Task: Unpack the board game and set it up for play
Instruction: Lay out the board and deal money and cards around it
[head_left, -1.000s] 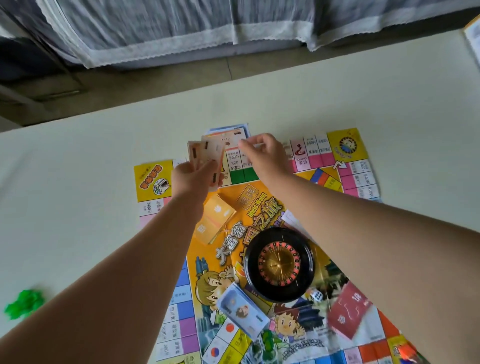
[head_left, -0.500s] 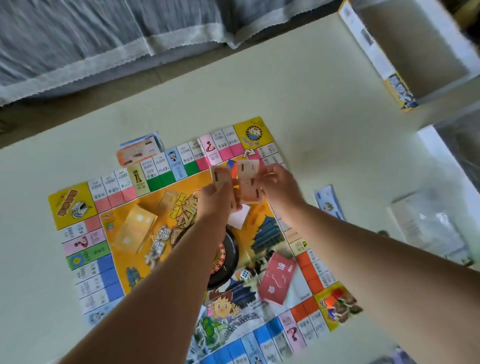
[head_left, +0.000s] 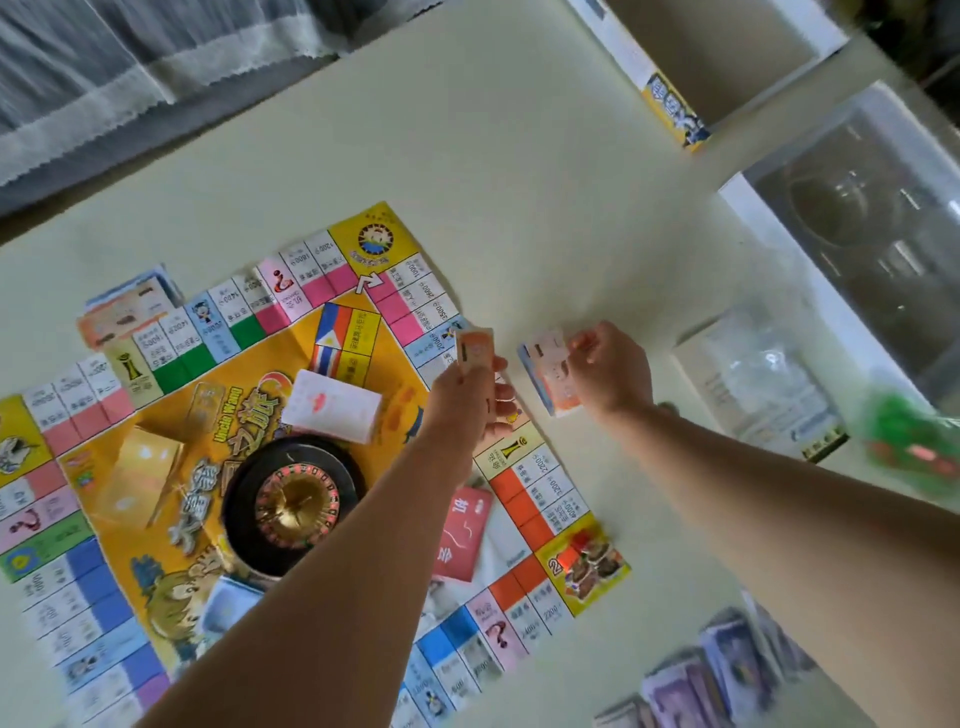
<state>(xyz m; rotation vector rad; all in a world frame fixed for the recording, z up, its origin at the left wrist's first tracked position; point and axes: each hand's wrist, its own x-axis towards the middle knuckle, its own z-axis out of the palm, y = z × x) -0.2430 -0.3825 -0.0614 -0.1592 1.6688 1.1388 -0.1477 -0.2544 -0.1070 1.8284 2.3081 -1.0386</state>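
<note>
- The game board (head_left: 384, 304) is laid flat on the table (head_left: 519, 182), left of centre, with the roulette wheel (head_left: 292, 500) set on its middle.
- A second ago both hands were held over the far edge of the board, above the far pile of notes (head_left: 130, 306). They have since been carried across to the right edge.
- The left hand (head_left: 467, 397) is closed round a small bundle of orange notes (head_left: 474, 351), held upright above the board's right border.
- The right hand (head_left: 610, 371) is now past the board's right edge. Orange-and-blue notes (head_left: 550, 374) are pinched between its thumb and curled fingers, low over the table; whether they touch it cannot be told.
- From this it is judged that play money is being dealt out seat by seat. The far share is laid down, a right-hand share is being started, and the bundle in the left hand remains to be dealt.
- Counted: one board, one wheel, two hands, one laid pile of notes at the far left.
- Four card stacks are seen on the board: a white deck (head_left: 332, 405), a gold deck (head_left: 140, 467), a red deck (head_left: 462, 535) and a blue deck (head_left: 228, 603) partly hidden by the left forearm.
- Off the board at the right are seen one game box (head_left: 670, 98) at the far side, one clear plastic tray (head_left: 883, 234) and one cluster of green pieces (head_left: 904, 436). The banknote piles (head_left: 727, 670) at the near right are too blurred to be counted.
</note>
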